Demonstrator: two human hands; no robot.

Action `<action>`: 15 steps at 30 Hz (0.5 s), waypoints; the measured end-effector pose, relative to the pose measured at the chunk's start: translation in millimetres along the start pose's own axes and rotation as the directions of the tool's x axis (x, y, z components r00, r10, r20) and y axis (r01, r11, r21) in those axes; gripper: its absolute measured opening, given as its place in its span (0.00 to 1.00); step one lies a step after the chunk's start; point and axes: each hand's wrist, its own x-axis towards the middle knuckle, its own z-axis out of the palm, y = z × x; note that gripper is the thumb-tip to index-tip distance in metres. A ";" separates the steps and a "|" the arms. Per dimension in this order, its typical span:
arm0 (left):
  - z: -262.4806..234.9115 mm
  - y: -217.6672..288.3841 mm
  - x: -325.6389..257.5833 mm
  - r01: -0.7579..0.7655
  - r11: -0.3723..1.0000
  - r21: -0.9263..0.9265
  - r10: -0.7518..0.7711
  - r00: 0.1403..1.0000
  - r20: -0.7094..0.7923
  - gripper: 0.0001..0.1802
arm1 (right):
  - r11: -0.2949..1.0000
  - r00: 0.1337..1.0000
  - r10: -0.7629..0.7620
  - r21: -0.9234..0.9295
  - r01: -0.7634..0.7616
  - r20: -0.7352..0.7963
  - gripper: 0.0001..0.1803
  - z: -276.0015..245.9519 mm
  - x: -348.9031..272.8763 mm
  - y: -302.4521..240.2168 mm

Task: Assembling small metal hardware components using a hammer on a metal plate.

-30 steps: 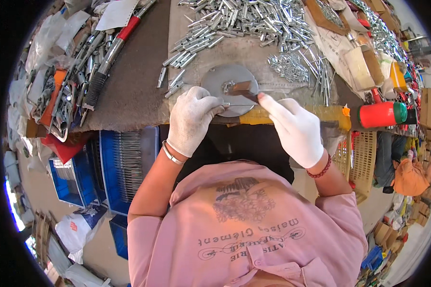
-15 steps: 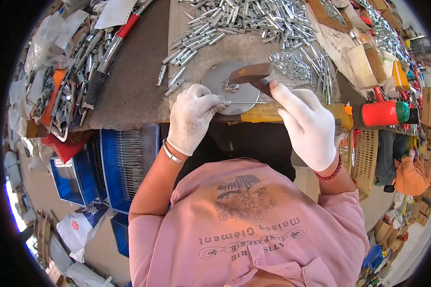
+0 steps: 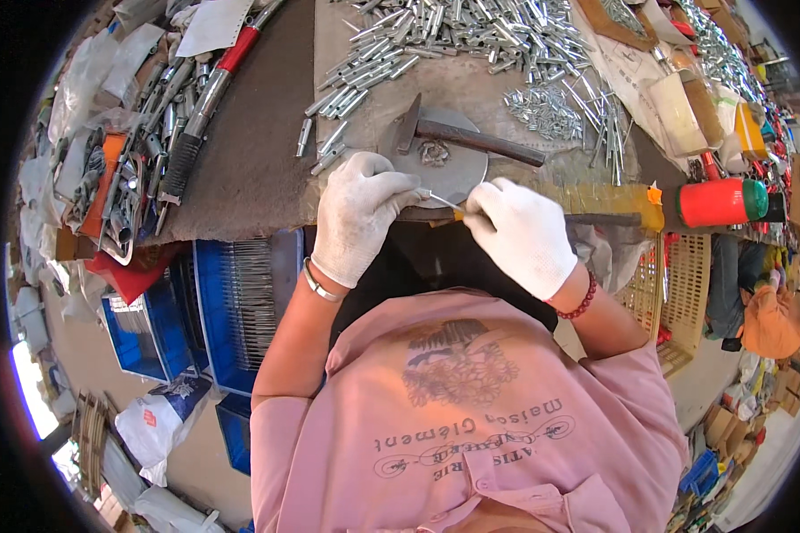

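Observation:
Both my hands wear white knit gloves and meet at the bench's front edge. My left hand [image 3: 360, 218] is closed in a pinch on one end of a thin metal rod [image 3: 443, 202]. The rod's other end is between the closed fingers of my right hand [image 3: 526, 235], which hide its tip. Just beyond the rod lies a round grey metal disc [image 3: 465, 171]. A hammer [image 3: 498, 146] rests across the disc, its head to the left and its dark handle pointing right.
Many short metal tubes [image 3: 471, 27] are heaped at the back, with small pins [image 3: 542, 111] and thin rods [image 3: 612, 133] to their right. Tools [image 3: 204, 98] crowd the left. A red container [image 3: 711, 202] lies at right. Blue crates [image 3: 213, 311] with rods stand below the bench.
The hammer has left my right hand and now lies on the disc. My right hand has come down and left to the rod's free end. The rod now slants down to the right.

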 end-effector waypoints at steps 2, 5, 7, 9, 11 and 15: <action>0.1 10.5 -1.3 0.039 0.997 0.069 -0.037 0.999 -0.032 0.14 | 0.995 0.999 0.020 0.098 -0.023 0.034 0.07 2.2 -4.8 0.2; 11.3 32.2 -25.1 0.157 0.987 0.038 -0.148 0.973 -0.177 0.20 | 0.780 0.921 0.179 0.521 -0.348 0.347 0.12 5.0 -7.3 -1.0; 16.6 47.2 -34.0 0.498 0.831 -0.249 -0.517 0.856 -0.012 0.25 | 0.718 0.899 0.193 0.567 -0.403 0.393 0.12 6.5 -11.1 -2.1; 16.9 55.2 -30.3 0.559 0.765 -0.320 -0.577 0.816 0.048 0.31 | 0.654 0.875 0.200 0.605 -0.454 0.440 0.13 7.7 -14.0 -5.5; 14.9 55.8 -24.4 0.736 0.542 -0.405 -0.731 0.651 0.204 0.34 | 0.610 0.855 0.237 0.614 -0.501 0.461 0.13 6.6 -14.3 -11.9; 10.4 56.1 -35.8 0.736 0.387 -0.556 -0.784 0.580 0.222 0.39 | 0.685 0.861 0.221 0.556 -0.471 0.457 0.11 8.5 -12.5 -34.5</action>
